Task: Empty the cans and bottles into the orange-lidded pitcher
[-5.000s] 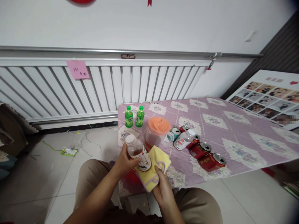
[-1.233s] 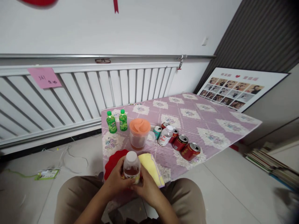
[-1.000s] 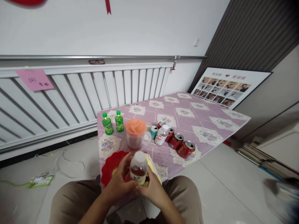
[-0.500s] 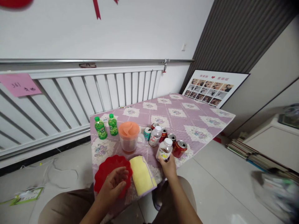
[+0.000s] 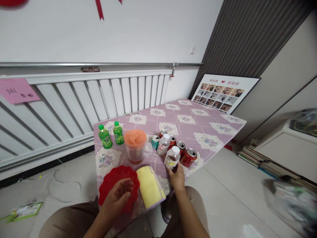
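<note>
The clear plastic bottle with a white cap and a pale label with yellow on it (image 5: 172, 158) was near the front edge of the surface (image 5: 195, 120), close beside the cans. The right hand (image 5: 177, 177) was curled around its lower part, thumb on the near side; whether the base rested on the cloth could not be told. The left hand (image 5: 119, 195) was half open and empty, its fingers loosely bent over a red dish with a scalloped rim (image 5: 104, 189).

Just behind the held bottle stood a second clear bottle with a white cap and a red-and-white label (image 5: 162, 147). Four mainly red metal cans (image 5: 189, 158) ran in a slanting row to the right of the two bottles, and a teal metal can (image 5: 155, 142) stood on the left of the second one. A folded yellow cloth with purple edging (image 5: 150, 187) lay beside the dish. Farther left came a clear plastic pitcher with an orange lid (image 5: 135, 142), then two green-capped green bottles (image 5: 105, 138). A white radiator (image 5: 114, 96) lined the wall behind.
</note>
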A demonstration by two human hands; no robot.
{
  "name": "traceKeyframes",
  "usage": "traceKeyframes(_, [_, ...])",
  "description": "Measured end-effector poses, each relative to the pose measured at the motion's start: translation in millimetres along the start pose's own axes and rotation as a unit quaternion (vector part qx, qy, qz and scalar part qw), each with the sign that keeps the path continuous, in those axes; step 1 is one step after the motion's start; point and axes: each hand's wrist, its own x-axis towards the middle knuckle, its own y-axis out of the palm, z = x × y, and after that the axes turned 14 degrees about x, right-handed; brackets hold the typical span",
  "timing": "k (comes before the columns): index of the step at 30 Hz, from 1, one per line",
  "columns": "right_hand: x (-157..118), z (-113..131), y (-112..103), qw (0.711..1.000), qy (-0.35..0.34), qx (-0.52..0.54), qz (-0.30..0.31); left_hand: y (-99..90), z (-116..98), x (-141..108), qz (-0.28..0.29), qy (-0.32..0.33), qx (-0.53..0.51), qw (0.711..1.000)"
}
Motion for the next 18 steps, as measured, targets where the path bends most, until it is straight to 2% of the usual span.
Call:
traceKeyframes(6, [10.9, -0.1, 6.5, 1.000, 0.030, -0.008, -0.002, 0.7, -0.5, 0.7, -0.009, -0.003, 0.005, 1.000])
traceKeyframes(18, [18.0, 15.8, 14.4, 0.997, 0.057, -0.056, -0.017, 2.6, 3.1, 3.3, -0.013, 0.010, 0.023, 1.000])
